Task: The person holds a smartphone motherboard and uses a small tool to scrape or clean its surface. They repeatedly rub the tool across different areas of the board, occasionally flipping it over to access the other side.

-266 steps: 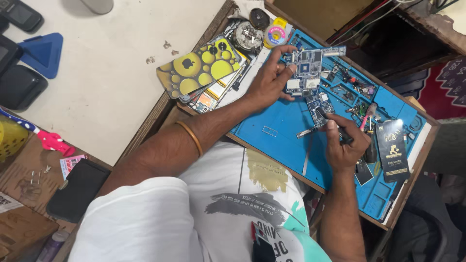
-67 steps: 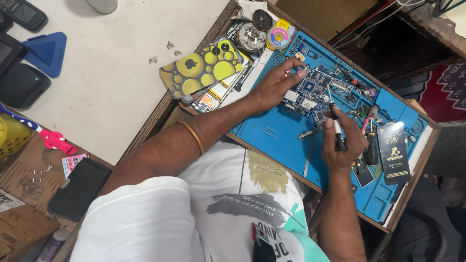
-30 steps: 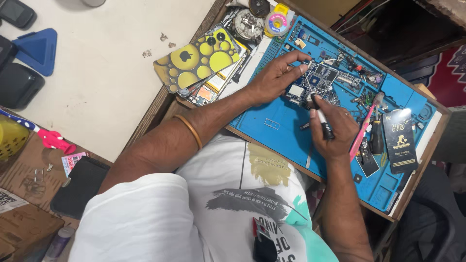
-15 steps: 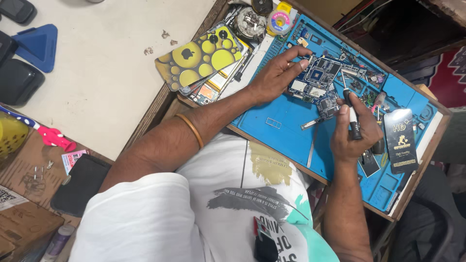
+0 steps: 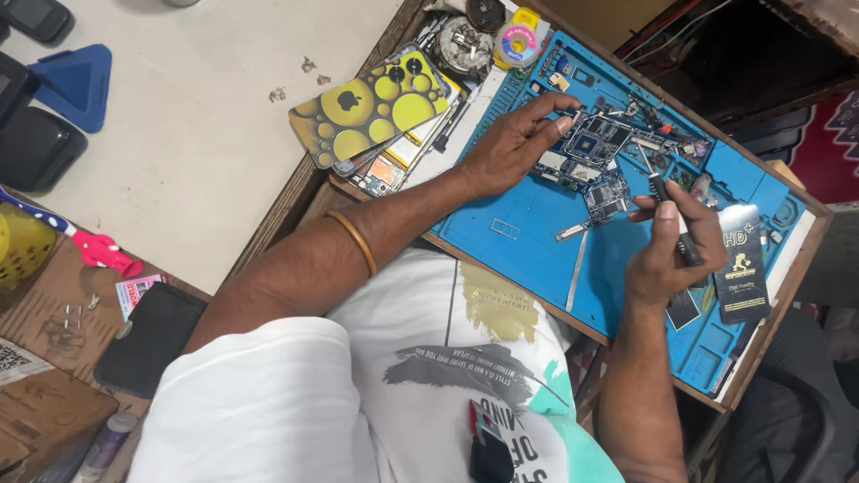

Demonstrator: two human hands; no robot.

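Note:
A blue circuit board point(image 5: 592, 154) lies on the blue work mat point(image 5: 528, 224). My left hand point(image 5: 512, 143) rests on the board's left end and pins it down with the fingertips. My right hand point(image 5: 669, 249) is closed around a thin black-handled screwdriver point(image 5: 667, 200), whose metal tip points up and left toward the board's right side. A small loose board piece point(image 5: 607, 200) and a thin metal strip point(image 5: 576, 268) lie on the mat between my hands.
A yellow-and-black phone case point(image 5: 371, 105) tops a stack of phone parts left of the mat. A black packet point(image 5: 741, 261) lies at the mat's right. Round spools point(image 5: 517, 41) sit at the top. Dark phones point(image 5: 36, 148) and a blue triangular tool point(image 5: 79, 82) lie on the white table.
My right hand has pulled back and down from the board with the screwdriver, which had been pressed on the board a second ago. The left hand has stayed on the board.

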